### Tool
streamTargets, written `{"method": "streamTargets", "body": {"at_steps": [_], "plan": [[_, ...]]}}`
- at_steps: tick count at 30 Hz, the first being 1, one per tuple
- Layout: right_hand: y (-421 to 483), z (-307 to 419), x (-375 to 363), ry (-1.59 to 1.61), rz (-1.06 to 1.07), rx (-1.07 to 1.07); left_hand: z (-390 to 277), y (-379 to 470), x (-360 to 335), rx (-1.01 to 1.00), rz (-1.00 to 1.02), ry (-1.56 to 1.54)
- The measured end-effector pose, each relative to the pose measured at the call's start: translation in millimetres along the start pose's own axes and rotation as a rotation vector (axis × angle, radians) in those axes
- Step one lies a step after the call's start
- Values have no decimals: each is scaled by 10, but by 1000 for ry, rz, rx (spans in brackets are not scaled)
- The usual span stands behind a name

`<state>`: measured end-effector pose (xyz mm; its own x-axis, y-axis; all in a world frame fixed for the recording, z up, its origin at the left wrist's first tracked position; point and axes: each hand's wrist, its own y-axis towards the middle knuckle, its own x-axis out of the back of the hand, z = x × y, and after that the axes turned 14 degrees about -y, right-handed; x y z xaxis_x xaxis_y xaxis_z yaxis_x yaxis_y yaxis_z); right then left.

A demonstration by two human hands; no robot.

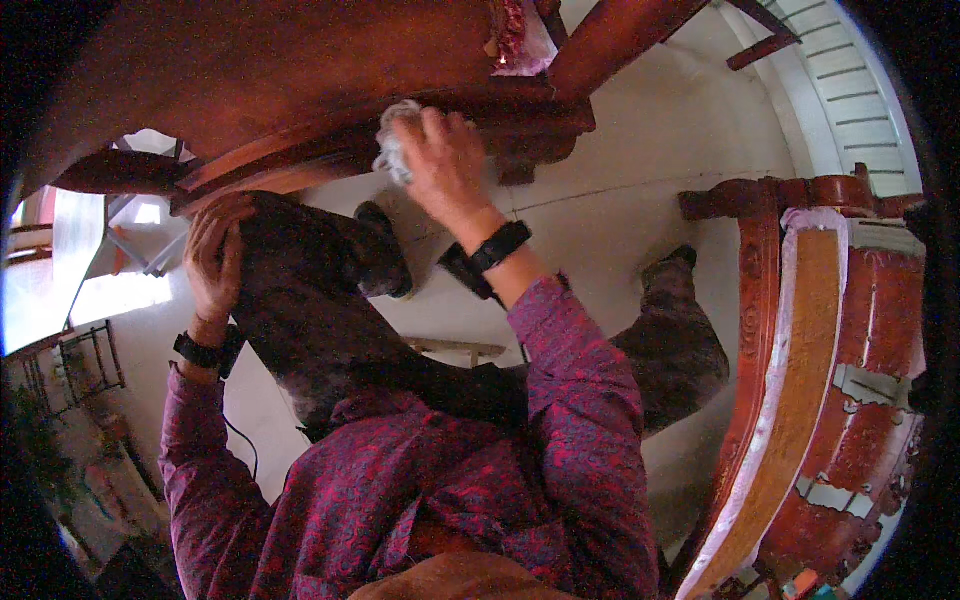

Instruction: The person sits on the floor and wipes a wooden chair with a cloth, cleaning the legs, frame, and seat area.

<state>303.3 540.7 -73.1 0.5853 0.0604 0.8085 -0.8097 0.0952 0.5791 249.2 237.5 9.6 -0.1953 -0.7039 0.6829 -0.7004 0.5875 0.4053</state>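
Note:
My right hand [446,161] is closed on a wad of whitish cloth or fibre [391,146]. It presses the wad against the moulded edge of a large reddish-brown wooden furniture piece [300,67]. The hand is slightly blurred. My left hand [217,251] rests on my knee, just below the left end of the moulded edge, with nothing seen in it. Its fingers lie close together, slightly bent. Both wrists carry dark bands. A post-like wooden part [622,45] slants up from the right end of the furniture piece.
At the right stands carved red-brown furniture [757,300] with a pale-edged tan panel [795,360]. A low wooden stool [465,349] shows beneath me. Metal stands [150,247] and dark racks [94,360] are at the left. A pale slatted surface [847,75] lies upper right.

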Motion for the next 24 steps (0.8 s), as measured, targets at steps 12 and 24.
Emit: {"method": "streamTargets", "body": {"at_steps": [12, 24], "plan": [[-359, -1417, 534, -329, 100, -426, 182, -195, 114, 24, -57, 64], [45, 279, -111, 27, -11, -54, 135, -134, 122, 6, -44, 37]]}}
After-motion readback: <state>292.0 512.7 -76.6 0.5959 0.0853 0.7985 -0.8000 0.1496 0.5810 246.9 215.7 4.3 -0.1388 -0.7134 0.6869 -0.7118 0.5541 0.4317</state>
